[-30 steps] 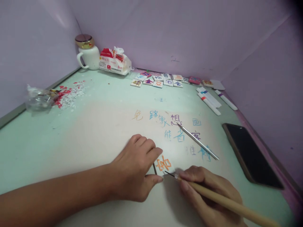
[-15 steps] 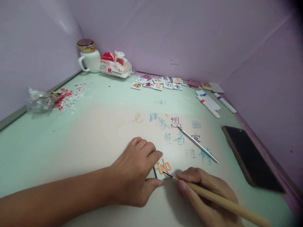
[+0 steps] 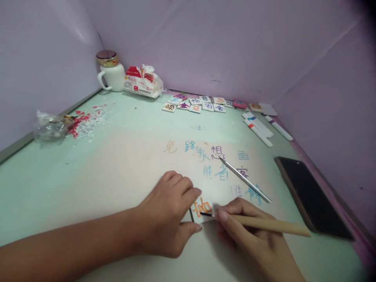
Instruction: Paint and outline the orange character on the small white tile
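Note:
My left hand [image 3: 172,213] steadies a small white square tile [image 3: 201,205] on the table, thumb at its near side and bent fingers at its far side. An orange Chinese character is marked on the tile's face. In my right hand [image 3: 252,243] is a carving tool [image 3: 274,226] with a pale wooden handle, pinched near its thin dark tip. That tip rests at the lower strokes of the orange character; whether it cuts in is too small to tell. Beyond the right hand, a slim silver pen-like tool [image 3: 245,179] lies across characters written on the tabletop.
A dark phone [image 3: 311,197] lies at the right. White markers [image 3: 258,129] and several character tiles [image 3: 195,108] are towards the back. A white mug [image 3: 113,77], a tissue pack [image 3: 143,83], a clear plastic bag [image 3: 51,129] and red and white shavings [image 3: 88,119] are at the left.
My right hand has turned the carving tool, so its handle lies flatter and its back end has swung up and left. The tip has shifted slightly left. The left hand stays on the tile.

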Demonstrator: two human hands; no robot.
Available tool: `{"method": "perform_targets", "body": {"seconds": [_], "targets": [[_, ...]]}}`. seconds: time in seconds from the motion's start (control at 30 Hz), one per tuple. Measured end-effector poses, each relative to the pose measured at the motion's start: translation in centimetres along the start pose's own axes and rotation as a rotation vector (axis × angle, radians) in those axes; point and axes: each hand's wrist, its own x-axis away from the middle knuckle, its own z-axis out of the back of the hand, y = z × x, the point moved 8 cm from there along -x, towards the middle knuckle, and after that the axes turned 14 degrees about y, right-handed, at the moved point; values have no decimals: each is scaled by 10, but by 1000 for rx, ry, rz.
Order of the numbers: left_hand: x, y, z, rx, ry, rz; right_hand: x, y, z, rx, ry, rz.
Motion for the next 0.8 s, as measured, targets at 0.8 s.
{"method": "perform_targets", "body": {"seconds": [0.8], "targets": [[-3,2,-4,-12,-102,-7,-19,-5,-24,-185,-369,-125]]}}
